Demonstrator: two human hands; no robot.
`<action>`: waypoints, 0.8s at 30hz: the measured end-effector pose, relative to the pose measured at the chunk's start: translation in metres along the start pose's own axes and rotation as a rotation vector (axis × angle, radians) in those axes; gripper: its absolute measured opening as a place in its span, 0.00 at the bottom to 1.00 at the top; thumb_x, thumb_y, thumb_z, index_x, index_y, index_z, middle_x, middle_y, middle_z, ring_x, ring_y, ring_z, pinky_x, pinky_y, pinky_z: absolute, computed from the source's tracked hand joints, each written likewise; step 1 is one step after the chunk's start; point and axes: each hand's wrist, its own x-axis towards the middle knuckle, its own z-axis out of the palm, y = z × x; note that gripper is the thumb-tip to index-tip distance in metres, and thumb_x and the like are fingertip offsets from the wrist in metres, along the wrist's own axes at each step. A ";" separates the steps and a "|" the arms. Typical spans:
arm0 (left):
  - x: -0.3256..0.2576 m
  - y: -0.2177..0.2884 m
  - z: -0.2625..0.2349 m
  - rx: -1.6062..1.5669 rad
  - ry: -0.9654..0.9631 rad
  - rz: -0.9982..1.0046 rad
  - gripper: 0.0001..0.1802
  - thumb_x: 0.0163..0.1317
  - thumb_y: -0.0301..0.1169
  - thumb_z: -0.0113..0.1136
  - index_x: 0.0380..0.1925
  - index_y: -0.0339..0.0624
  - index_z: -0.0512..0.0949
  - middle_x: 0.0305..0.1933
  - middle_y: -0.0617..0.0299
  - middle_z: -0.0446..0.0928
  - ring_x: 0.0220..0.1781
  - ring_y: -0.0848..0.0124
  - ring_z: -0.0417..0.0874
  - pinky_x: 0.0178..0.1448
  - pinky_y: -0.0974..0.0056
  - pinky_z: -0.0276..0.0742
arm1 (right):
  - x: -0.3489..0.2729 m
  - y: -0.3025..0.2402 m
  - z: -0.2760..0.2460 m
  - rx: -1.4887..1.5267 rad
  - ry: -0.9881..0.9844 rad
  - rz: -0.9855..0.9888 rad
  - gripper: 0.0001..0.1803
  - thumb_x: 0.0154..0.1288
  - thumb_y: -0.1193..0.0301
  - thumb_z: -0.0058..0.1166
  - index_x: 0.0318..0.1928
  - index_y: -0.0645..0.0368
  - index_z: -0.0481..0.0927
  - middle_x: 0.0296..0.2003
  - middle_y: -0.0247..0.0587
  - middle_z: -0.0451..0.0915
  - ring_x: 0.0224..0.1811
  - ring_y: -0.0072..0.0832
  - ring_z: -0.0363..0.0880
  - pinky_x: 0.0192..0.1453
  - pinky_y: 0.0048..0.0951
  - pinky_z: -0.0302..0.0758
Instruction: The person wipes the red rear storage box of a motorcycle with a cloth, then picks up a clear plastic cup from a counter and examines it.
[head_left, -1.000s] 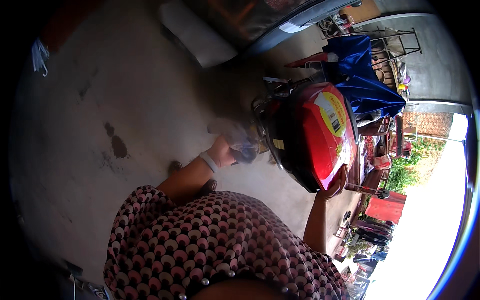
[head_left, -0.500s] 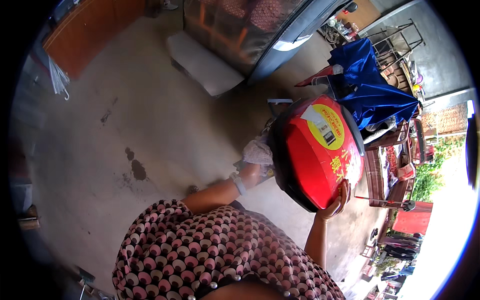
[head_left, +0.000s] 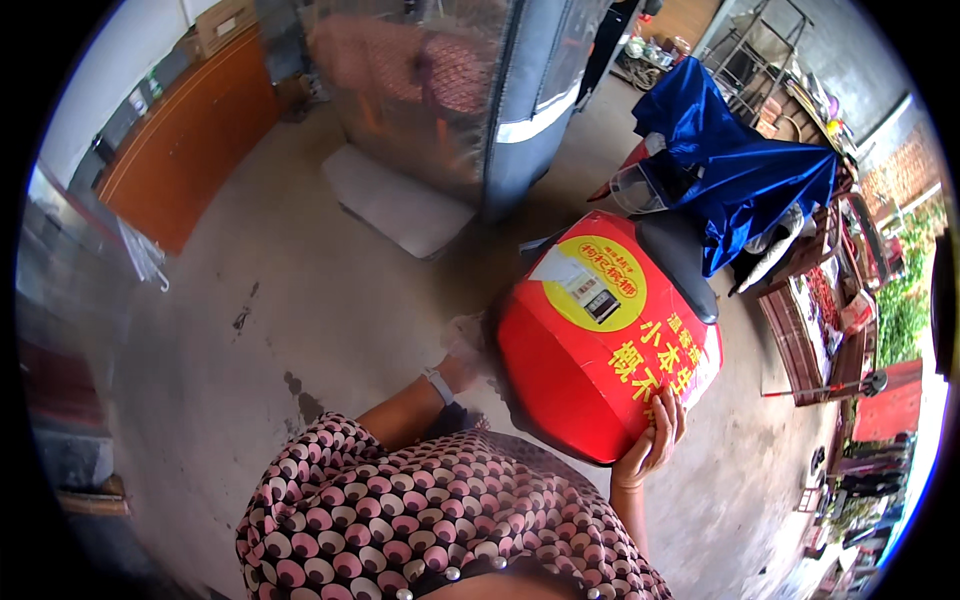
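Note:
A red scooter tail box [head_left: 560, 350] with a round yellow sticker and yellow lettering stands right in front of me, behind a black seat [head_left: 675, 260]. My right hand [head_left: 652, 440] lies against its near right corner, fingers stretched out over the surface. At the box's left side is my left hand [head_left: 460, 370], smeared by motion, with a pale cloth [head_left: 466, 335] bunched in it. The left fingers are mostly hidden behind the cloth. Farther off, a shiny blue cover [head_left: 735, 150] drapes over the front of the scooter.
A covered vehicle [head_left: 430, 110] with clear plastic sides stands ahead, a grey slab [head_left: 395, 205] at its foot. Toward the right is a reddish-brown cargo bed [head_left: 800, 330]. An orange-brown cabinet [head_left: 195, 150] lines the far left, a white umbrella [head_left: 142, 255] beside it.
The view has turned, and the tail box appears lower and shows more of its lettered face. My left hand with the cloth has moved back toward me along its side. My right hand stays on the box.

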 end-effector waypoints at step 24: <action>0.119 0.024 -0.015 -0.430 -0.708 0.220 0.38 0.58 0.38 0.66 0.66 0.41 0.61 0.66 0.58 0.68 0.66 0.67 0.69 0.72 0.64 0.61 | 0.026 -0.125 -0.011 -0.341 -0.196 0.440 0.24 0.63 0.72 0.47 0.60 0.65 0.73 0.66 0.57 0.66 0.72 0.50 0.58 0.75 0.48 0.50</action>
